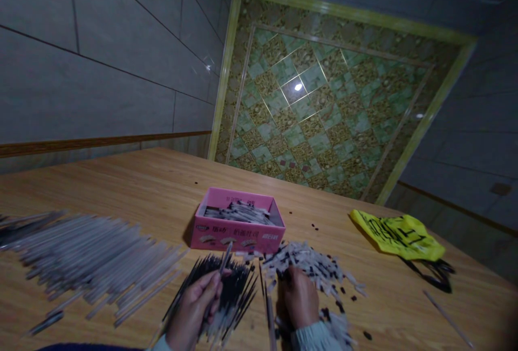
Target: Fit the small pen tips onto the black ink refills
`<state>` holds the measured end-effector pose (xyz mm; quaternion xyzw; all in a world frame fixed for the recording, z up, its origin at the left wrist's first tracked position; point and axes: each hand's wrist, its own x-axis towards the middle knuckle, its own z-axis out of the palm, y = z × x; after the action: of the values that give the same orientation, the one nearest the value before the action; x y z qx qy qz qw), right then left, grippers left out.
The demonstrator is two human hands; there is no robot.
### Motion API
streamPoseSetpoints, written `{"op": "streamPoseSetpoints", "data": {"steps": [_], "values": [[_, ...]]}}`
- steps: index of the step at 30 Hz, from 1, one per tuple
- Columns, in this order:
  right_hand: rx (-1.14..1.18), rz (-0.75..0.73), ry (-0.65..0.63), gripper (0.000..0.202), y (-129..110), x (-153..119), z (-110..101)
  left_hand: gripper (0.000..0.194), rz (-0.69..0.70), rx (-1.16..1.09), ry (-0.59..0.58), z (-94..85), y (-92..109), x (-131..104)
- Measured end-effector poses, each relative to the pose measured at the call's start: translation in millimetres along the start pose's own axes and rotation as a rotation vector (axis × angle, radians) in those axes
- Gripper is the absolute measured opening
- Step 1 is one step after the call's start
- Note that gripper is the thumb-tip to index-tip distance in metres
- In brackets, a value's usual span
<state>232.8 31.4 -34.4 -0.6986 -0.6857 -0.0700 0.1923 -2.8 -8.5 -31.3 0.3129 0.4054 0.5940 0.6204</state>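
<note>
My left hand [196,305] is closed round a slim translucent tube [227,256] that points up and away. Under and beside it lies a pile of dark-tipped sticks [238,286]. My right hand [298,297] reaches down at the left edge of a heap of small white and black pieces [311,264], its fingers curled; what they hold, if anything, is hidden. Just beyond both hands stands a pink box [238,237], open at the top, with white and black pieces inside.
A broad pile of clear tubes [93,259] covers the left of the wooden table [162,178]. At the right lie a yellow bag [399,235] with black print, a black strap [429,275] and a single thin stick [447,317]. Small black bits are scattered about.
</note>
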Motion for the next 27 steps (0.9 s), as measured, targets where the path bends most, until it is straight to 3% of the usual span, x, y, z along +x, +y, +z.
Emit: {"op": "streamPoseSetpoints", "data": {"steps": [18,20,23,27], "values": [[-0.053,-0.005,-0.011,0.027,-13.3,-8.5,4.7,0.045,-0.025,0.112,-0.012,-0.6,-4.2,2.8],[0.099,-0.004,0.063,0.030,-18.0,-7.5,0.0,0.044,-0.034,0.113,-0.014,1.0,-3.0,1.3],[0.598,0.011,0.165,0.024,-29.1,-3.3,-8.4,0.045,-0.055,0.139,-0.036,3.7,-1.4,0.3],[1.387,0.191,-0.013,0.026,-46.8,0.7,-16.7,0.047,-0.083,0.200,-0.081,7.1,-0.4,-0.1]]}}
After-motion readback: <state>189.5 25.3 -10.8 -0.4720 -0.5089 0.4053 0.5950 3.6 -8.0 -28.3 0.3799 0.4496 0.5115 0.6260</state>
